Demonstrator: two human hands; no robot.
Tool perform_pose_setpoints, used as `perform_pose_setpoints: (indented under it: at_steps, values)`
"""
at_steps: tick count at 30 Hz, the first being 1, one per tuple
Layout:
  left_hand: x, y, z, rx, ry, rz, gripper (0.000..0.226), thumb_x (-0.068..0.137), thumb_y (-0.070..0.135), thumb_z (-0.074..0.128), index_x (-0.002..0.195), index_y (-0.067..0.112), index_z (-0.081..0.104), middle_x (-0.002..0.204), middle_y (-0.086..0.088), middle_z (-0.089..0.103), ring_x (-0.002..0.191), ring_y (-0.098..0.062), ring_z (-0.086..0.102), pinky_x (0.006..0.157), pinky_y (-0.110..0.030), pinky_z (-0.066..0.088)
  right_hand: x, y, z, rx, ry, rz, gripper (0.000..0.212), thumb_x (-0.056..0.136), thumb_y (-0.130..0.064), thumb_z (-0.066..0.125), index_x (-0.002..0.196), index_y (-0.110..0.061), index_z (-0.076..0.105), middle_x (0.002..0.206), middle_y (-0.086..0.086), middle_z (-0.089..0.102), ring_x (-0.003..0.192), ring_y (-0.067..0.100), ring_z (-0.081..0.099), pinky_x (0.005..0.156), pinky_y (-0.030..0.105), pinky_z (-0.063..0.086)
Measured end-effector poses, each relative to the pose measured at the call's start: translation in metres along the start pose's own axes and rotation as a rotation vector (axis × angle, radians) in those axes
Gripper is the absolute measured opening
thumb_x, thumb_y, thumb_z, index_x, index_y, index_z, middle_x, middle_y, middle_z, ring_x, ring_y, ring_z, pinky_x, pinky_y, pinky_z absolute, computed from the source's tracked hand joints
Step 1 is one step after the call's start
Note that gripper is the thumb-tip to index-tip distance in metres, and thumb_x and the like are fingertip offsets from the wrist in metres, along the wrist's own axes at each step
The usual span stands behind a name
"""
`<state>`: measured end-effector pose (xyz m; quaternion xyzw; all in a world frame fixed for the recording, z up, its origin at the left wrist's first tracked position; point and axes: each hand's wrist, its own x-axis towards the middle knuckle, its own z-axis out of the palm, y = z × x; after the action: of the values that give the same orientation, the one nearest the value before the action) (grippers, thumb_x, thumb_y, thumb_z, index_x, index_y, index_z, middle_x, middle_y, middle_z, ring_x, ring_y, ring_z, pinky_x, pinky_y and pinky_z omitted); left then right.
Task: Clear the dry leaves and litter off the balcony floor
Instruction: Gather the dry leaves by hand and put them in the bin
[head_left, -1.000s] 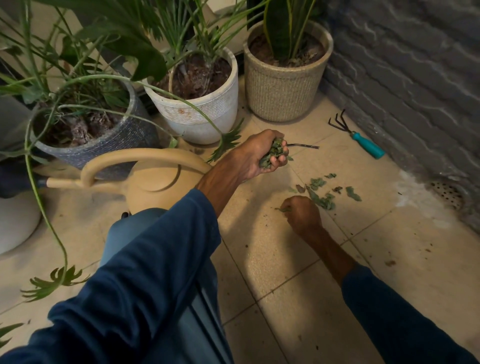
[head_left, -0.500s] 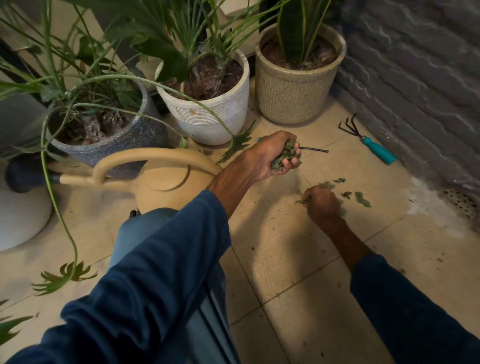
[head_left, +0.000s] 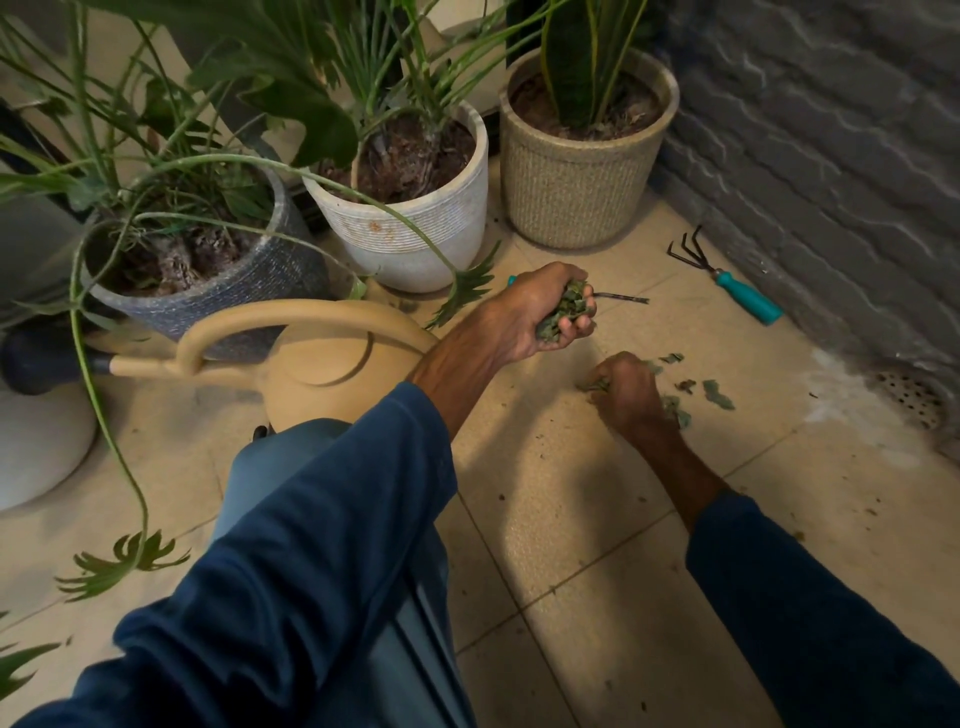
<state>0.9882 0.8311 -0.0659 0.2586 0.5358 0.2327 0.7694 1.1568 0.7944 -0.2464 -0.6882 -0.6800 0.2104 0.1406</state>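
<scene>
The left hand (head_left: 540, 317) hovers above the tiled floor (head_left: 571, 519), its fingers curled tight round a clump of leaves (head_left: 566, 306). At its 5 o'clock, the right hand (head_left: 631, 397) is down on the floor, knuckles up, with its fingers bent narrow and pinching a leaf scrap (head_left: 592, 385) that pokes out at 9 o'clock. Loose leaves (head_left: 717, 394) lie scattered on the tile just beside this hand, from its 1 to its 3 o'clock. A hand rake (head_left: 727, 283) with a teal handle lies near the grey brick wall (head_left: 831, 156) at 2 o'clock. A floor drain (head_left: 914, 397) sits at 3 o'clock. A beige watering can (head_left: 322, 358) stands at 9 o'clock of the left hand, in front of three potted plants.
</scene>
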Motion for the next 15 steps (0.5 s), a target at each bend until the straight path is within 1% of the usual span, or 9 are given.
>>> perform_pose_setpoints:
  at_steps: [2, 4, 7, 10, 12, 14, 15]
  values:
    - [0.000, 0.000, -0.001, 0.002, 0.001, 0.003, 0.033, 0.106, 0.026, 0.041, 0.076, 0.019, 0.051, 0.060, 0.003, 0.053, 0.045, -0.009, 0.048, 0.033, -0.013, 0.031, -0.003, -0.004, 0.007, -0.026, -0.034, 0.008, 0.021, 0.082, -0.006, 0.079, 0.103, -0.010, 0.077, 0.103, 0.008, 0.072, 0.095, 0.023, 0.069, 0.085, 0.030, 0.056]
    - [0.000, 0.001, -0.002, 0.002, 0.012, 0.010, 0.032, 0.106, 0.026, 0.042, 0.076, 0.019, 0.052, 0.061, 0.003, 0.054, 0.046, -0.009, 0.049, 0.033, -0.013, 0.032, -0.009, -0.007, 0.013, -0.055, -0.034, 0.003, 0.019, 0.086, -0.004, 0.073, 0.104, -0.011, 0.077, 0.103, 0.008, 0.072, 0.095, 0.024, 0.069, 0.085, 0.032, 0.057]
    - [-0.001, 0.003, -0.006, -0.019, 0.029, 0.026, 0.032, 0.106, 0.025, 0.042, 0.076, 0.018, 0.052, 0.063, 0.002, 0.054, 0.046, -0.009, 0.049, 0.033, -0.013, 0.032, -0.016, -0.009, 0.017, -0.087, -0.024, 0.034, 0.019, 0.088, -0.006, 0.072, 0.104, -0.016, 0.076, 0.100, 0.005, 0.074, 0.093, 0.022, 0.070, 0.083, 0.030, 0.056]
    - [-0.001, 0.006, -0.010, -0.030, 0.043, 0.033, 0.033, 0.106, 0.024, 0.041, 0.075, 0.018, 0.051, 0.063, 0.002, 0.053, 0.046, -0.009, 0.048, 0.034, -0.012, 0.030, -0.008, -0.004, 0.013, -0.019, 0.002, 0.080, 0.021, 0.087, -0.007, 0.072, 0.103, -0.021, 0.074, 0.098, 0.001, 0.073, 0.090, 0.019, 0.069, 0.079, 0.030, 0.059]
    - [0.000, 0.007, -0.013, -0.034, 0.058, 0.032, 0.033, 0.106, 0.024, 0.041, 0.075, 0.018, 0.051, 0.061, 0.002, 0.053, 0.045, -0.009, 0.048, 0.034, -0.012, 0.030, 0.007, -0.001, 0.005, 0.060, 0.024, 0.089, 0.020, 0.089, -0.007, 0.071, 0.105, -0.020, 0.074, 0.097, -0.003, 0.072, 0.088, 0.015, 0.068, 0.076, 0.026, 0.056]
    - [0.001, 0.008, -0.015, -0.036, 0.076, 0.021, 0.034, 0.106, 0.025, 0.040, 0.075, 0.018, 0.050, 0.060, 0.002, 0.053, 0.043, -0.009, 0.048, 0.033, -0.012, 0.030, 0.026, -0.001, -0.004, 0.157, 0.026, 0.086, 0.018, 0.089, -0.008, 0.072, 0.104, -0.018, 0.076, 0.097, -0.005, 0.073, 0.087, 0.009, 0.068, 0.077, 0.023, 0.056]
    - [0.003, 0.010, -0.016, -0.031, 0.083, 0.018, 0.034, 0.106, 0.025, 0.040, 0.075, 0.018, 0.050, 0.060, 0.002, 0.052, 0.043, -0.009, 0.048, 0.032, -0.013, 0.030, 0.039, -0.001, -0.007, 0.209, 0.021, 0.105, 0.018, 0.088, -0.008, 0.073, 0.104, -0.017, 0.077, 0.098, -0.005, 0.074, 0.087, 0.007, 0.068, 0.079, 0.024, 0.058]
